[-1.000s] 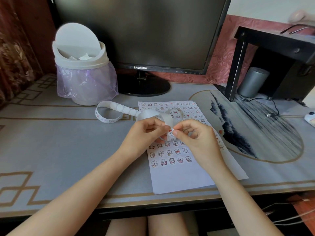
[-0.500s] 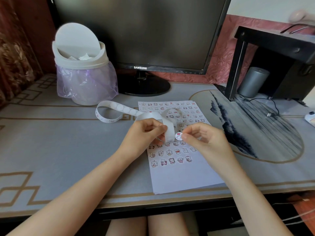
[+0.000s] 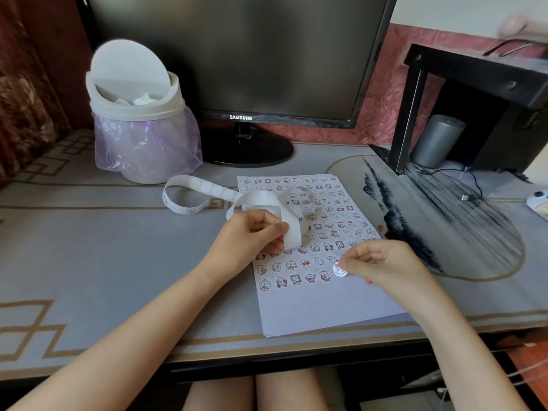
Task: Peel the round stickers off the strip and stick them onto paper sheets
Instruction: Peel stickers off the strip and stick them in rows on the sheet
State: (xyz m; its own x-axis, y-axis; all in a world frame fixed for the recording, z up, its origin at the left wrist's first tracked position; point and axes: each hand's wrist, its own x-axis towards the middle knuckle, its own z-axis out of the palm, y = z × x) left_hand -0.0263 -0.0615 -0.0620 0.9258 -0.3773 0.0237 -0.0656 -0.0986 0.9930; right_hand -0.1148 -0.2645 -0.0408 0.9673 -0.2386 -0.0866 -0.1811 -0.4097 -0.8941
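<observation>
Your right hand pinches 1 round sticker between thumb and forefinger, the other fingers curled in, low over the paper sheet at the right end of the bottom row. Your left hand grips the strip, with thumb and fingers closed on it, just above the sheet. The strip's long tail loops away left across the desk toward the bin. To place this one well, line it up with the row and match the gap to its neighbour. Touch 1 edge down first, then smooth it flat with a fingertip so it does not crease, and hold the strip clear of the spot with your left hand. Counted: 2 hands, 1 strip, 1 sticker in your fingers and 5 stickers already in the bottom row. The rows above are too many and too small to count. 1 sheet face shows (whether others lie beneath cannot be told). There is 1 bin and 1 monitor.
</observation>
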